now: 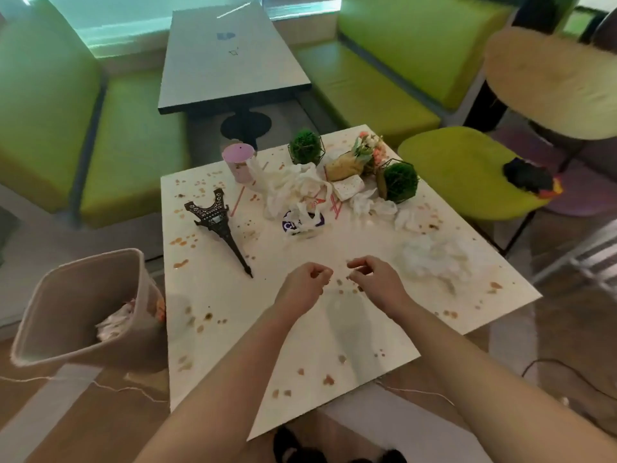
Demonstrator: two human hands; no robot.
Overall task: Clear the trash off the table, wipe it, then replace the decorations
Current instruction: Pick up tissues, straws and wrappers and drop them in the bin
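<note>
Head view: you are holding your left hand point(305, 282) and right hand point(372, 279) curled, gripping nothing visible, over the stained surface point(334, 335); crumpled napkins point(293, 188) are lying beyond them, bin point(80, 305) at left.

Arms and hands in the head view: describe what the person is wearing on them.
Both forearms come in bare from the lower edge of the picture, with no sleeves in view. The left hand and the right hand wear no gloves, and no watch, bracelet or ring shows on either. No markings can be made out.
</note>
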